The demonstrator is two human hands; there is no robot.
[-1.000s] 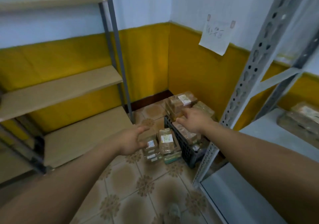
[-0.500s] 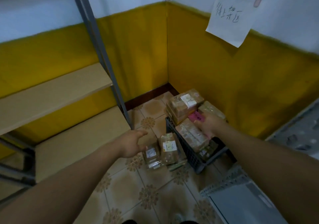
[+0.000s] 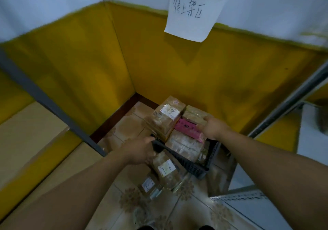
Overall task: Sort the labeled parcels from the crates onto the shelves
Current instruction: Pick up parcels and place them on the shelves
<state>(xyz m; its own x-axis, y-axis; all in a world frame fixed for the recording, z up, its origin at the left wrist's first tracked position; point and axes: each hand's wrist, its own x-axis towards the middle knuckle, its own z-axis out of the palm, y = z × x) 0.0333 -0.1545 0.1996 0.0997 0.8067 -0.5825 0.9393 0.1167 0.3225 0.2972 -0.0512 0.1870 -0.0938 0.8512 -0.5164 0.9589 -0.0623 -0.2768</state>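
A black crate (image 3: pixel 188 166) stands on the tiled floor in the corner, filled with brown taped parcels. One parcel (image 3: pixel 167 117) on top bears the label "1-4". Beside it lies a pink parcel (image 3: pixel 186 128). My right hand (image 3: pixel 213 129) reaches into the crate and grips the pink parcel's right end, with one finger lying over a brown parcel (image 3: pixel 194 116) behind it. My left hand (image 3: pixel 139 151) holds the crate's near left rim. Two labelled parcels lie on the floor in front of the crate, "1-6" (image 3: pixel 166 169) and a smaller one (image 3: pixel 148 185).
Wooden shelf boards (image 3: pixel 26 134) on a grey upright (image 3: pixel 46 98) run along the left. A white metal shelf unit (image 3: pixel 308 134) stands at the right, its lower board (image 3: pixel 252 210) near the crate. A handwritten paper sign (image 3: pixel 193 11) hangs on the yellow and white wall.
The view has dropped and closed in on the crate. My left hand moved from above the floor parcels to the crate's rim. My right hand stays at the pink parcel.
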